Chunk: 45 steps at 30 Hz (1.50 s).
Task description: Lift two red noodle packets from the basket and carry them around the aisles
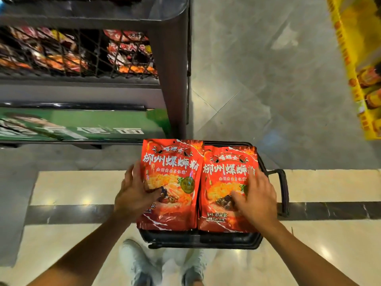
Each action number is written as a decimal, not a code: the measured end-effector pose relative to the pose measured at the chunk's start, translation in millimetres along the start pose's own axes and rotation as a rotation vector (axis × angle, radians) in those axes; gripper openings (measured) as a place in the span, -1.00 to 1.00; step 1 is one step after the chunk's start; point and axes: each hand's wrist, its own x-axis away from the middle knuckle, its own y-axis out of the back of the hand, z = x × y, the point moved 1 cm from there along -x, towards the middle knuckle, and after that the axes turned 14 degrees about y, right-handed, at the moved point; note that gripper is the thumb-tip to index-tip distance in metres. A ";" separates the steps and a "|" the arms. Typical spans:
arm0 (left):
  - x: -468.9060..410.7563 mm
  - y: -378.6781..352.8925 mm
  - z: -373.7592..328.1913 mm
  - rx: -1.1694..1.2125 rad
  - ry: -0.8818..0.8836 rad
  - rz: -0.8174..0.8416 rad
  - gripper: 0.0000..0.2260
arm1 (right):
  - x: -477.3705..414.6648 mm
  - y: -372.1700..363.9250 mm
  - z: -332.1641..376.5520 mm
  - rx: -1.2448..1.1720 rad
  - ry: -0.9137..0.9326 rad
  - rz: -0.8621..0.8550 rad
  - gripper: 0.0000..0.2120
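Two red noodle packets lie side by side on top of a black shopping basket (198, 240) on the floor. My left hand (135, 193) grips the left packet (173, 172) at its left edge, thumb across the front. My right hand (254, 195) holds the right packet (224, 182) at its right edge, thumb on the printed front. More packets seem stacked beneath; the basket's inside is hidden.
A dark shelf unit (165, 83) with netted red packets and a green sign (86, 124) stands at the left. A yellow display rack (358, 65) lines the right. The basket handle (283, 193) juts right. My shoes (140, 263) are below on the tiled floor.
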 end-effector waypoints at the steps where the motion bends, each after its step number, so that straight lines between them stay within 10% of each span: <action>1: 3.6 -3.2 -3.1 -0.146 -0.136 -0.160 -0.03 | -4.0 -3.6 5.6 0.051 0.126 0.027 -0.11; 5: 2.1 -29.9 -32.4 -0.440 -0.577 -0.297 -0.32 | -20.6 -27.4 22.9 0.165 0.361 0.151 -0.22; 31: -23.5 -115.4 -37.8 -0.440 -0.446 -0.459 -0.37 | -30.0 -100.8 20.7 0.198 0.346 -0.042 -0.22; 45: -6.4 -54.5 -48.7 -0.493 -0.454 -0.288 -0.40 | -35.9 -40.6 51.0 0.126 0.248 0.096 -0.26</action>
